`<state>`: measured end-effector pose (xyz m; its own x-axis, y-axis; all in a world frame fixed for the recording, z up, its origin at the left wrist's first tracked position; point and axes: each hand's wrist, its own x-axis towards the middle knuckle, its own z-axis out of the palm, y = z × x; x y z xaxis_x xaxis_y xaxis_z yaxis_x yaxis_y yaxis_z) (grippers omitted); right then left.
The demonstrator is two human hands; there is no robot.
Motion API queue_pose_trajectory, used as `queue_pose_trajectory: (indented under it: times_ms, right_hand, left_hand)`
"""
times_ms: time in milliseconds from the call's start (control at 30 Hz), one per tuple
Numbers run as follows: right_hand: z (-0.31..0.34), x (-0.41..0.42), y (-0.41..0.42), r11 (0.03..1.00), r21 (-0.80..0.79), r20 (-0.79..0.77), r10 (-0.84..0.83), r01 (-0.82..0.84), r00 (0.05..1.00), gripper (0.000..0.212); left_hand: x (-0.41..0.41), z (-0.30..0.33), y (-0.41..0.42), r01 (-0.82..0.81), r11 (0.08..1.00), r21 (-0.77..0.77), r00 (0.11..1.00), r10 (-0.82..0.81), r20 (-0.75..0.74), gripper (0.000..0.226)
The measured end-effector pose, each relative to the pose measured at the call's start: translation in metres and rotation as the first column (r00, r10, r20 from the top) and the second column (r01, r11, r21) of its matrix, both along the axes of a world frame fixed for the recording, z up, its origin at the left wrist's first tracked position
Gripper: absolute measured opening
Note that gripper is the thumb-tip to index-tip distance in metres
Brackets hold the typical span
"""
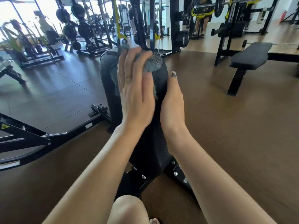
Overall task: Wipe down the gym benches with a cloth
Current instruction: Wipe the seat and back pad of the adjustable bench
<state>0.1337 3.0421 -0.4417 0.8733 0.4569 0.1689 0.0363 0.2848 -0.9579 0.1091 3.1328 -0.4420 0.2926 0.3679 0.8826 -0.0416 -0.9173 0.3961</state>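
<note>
A black padded bench [150, 143] with a textured surface runs away from me at the centre of the head view. A grey-blue cloth [152, 63] lies on its far end. My left hand [134, 94] presses flat on the cloth, fingers together, with a ring on one finger. The cloth bunches out past my fingertips and along the pad's left side. My right hand [172, 101] clasps the right edge of the pad, its thumb on top with dark nail polish.
A second flat black bench [250, 55] stands at the right. Weight racks and plates [77, 29] fill the back left. A black frame [32, 135] lies on the floor at the left. A person [202, 21] stands at the far back. My knee [127, 209] is at the bottom.
</note>
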Motion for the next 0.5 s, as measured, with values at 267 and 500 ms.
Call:
queue_pose_trajectory:
  times_ms: [267,500]
  right_hand:
    - [-0.001,0.006,0.000,0.997,-0.065,-0.036,0.030,-0.032,0.999,0.086]
    - [-0.003,-0.005,0.001,0.999,0.000,0.015,-0.044,0.044,0.999,0.054]
  left_hand:
    - [0.009,0.009,0.034,0.057,0.993,-0.104,0.994,-0.047,0.100,0.040]
    - [0.004,0.010,0.038,0.066,0.944,-0.323,0.992,-0.029,0.119,0.049]
